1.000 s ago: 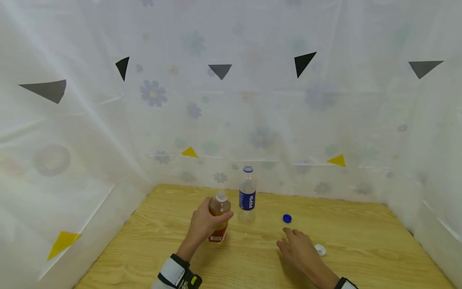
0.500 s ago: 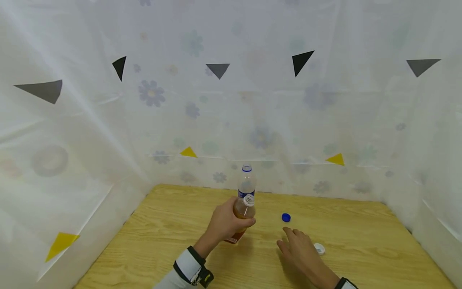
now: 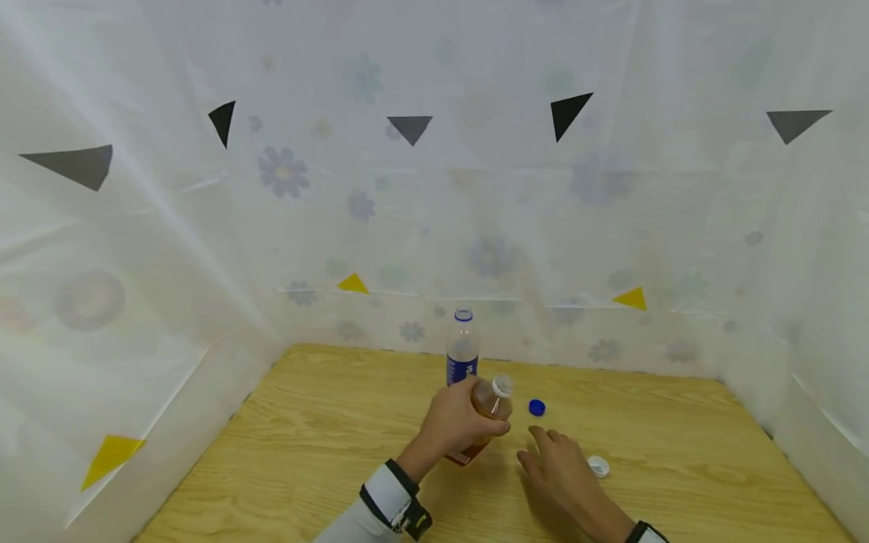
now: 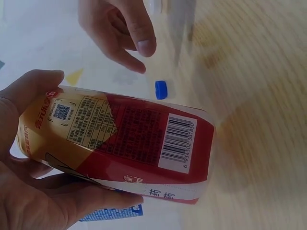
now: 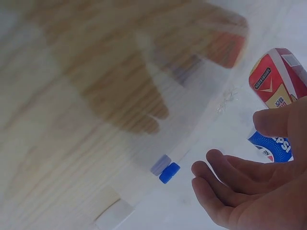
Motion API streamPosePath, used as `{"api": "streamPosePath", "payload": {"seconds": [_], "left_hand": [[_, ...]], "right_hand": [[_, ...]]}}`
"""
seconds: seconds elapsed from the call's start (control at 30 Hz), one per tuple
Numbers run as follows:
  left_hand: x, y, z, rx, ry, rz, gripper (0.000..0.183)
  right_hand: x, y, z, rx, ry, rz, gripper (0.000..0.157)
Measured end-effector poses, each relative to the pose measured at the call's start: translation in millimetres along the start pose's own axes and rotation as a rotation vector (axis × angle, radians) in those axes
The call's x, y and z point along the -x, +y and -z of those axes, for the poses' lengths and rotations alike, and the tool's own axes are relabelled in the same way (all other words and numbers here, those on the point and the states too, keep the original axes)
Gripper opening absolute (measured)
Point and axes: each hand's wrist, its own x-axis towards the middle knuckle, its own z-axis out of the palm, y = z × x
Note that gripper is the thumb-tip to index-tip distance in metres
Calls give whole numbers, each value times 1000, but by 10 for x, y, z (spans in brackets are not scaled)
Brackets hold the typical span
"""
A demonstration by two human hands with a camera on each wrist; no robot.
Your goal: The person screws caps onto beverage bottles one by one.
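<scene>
My left hand [image 3: 462,424] grips an uncapped bottle of amber drink with a red and yellow label [image 3: 490,407] [image 4: 120,143], lifted off the table and tilted to the right. An uncapped clear Pepsi bottle [image 3: 463,351] stands upright behind it. My right hand [image 3: 553,464] rests open, palm down, on the wooden table [image 3: 305,452], just right of the tilted bottle. A blue cap [image 3: 537,408] [image 4: 161,89] [image 5: 169,172] lies just beyond its fingertips. A white cap [image 3: 599,467] lies by its right side.
White translucent sheeting with faint flowers and black, grey and yellow triangles [image 3: 570,113] walls the table at the back and on both sides. The table's left part and right part are bare wood.
My left hand has lifted the amber bottle from the table and carried it right, tilting it rightward in front of the Pepsi bottle. The right hand has stayed still.
</scene>
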Motion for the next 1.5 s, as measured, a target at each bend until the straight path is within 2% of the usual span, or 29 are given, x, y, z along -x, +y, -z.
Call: {"api": "streamPosePath", "payload": {"seconds": [0.27, 0.63, 0.8, 1.03, 1.2, 1.37, 1.43, 1.5], "left_hand": [[-6, -66, -40, -33, 19, 20, 65], [-45, -71, -27, -19, 29, 31, 62], [-44, -72, -22, -16, 25, 42, 62], [-35, -86, -21, -8, 26, 47, 64], [-20, -82, -26, 11, 16, 56, 65], [-14, -95, -34, 16, 8, 74, 65], [-8, -99, -33, 19, 10, 72, 64], [-1, -102, -29, 21, 14, 69, 64]], "right_hand": [[1, -21, -1, 9, 8, 7, 40], [-39, -9, 29, 15, -9, -5, 41], [-104, -35, 75, 12, 9, 1, 43], [-304, -77, 319, 2, 12, 10, 46], [-500, 17, 569, 17, 24, -47, 50], [-642, 232, 778, 53, -38, -102, 50], [-654, 341, 809, 63, -98, -130, 41], [-624, 444, 804, 68, -182, -157, 38]]}}
